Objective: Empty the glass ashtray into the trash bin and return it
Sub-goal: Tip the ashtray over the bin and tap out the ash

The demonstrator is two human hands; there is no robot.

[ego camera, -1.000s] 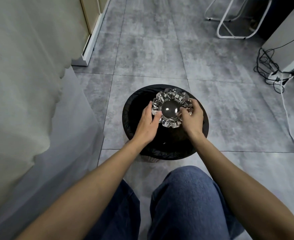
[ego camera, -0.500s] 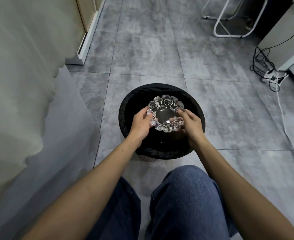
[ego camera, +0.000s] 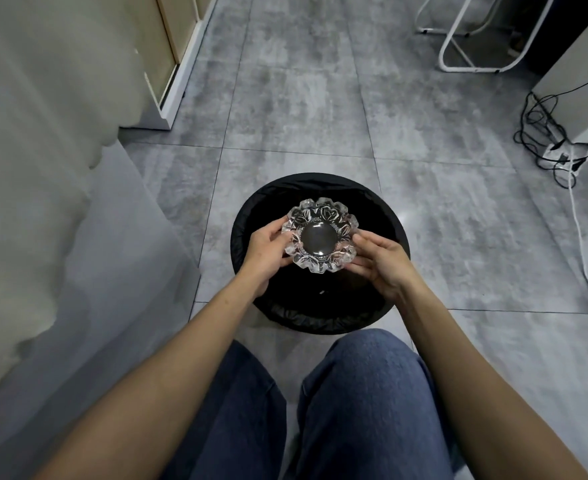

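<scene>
A clear cut-glass ashtray (ego camera: 322, 233) with a scalloped rim is held level, bowl up, over the round trash bin (ego camera: 382, 206) lined with a black bag. My left hand (ego camera: 266, 249) grips its left edge, thumb on the rim. On the other side my right hand (ego camera: 380, 259) cups the right edge from below with its fingers. The ashtray's bowl looks bare. Inside the bin it is dark, with one small pale speck near the front.
My knees in blue jeans (ego camera: 354, 393) are just behind the bin. A grey cloth-covered surface (ego camera: 60, 237) rises on the left. Cables and a white power strip (ego camera: 562, 154) lie on the tiled floor at right, a white metal frame (ego camera: 465, 46) at the far right.
The ashtray was tipped toward the bin, its bowl facing away; both hands have turned it back level, bowl up, and drawn it slightly nearer to me.
</scene>
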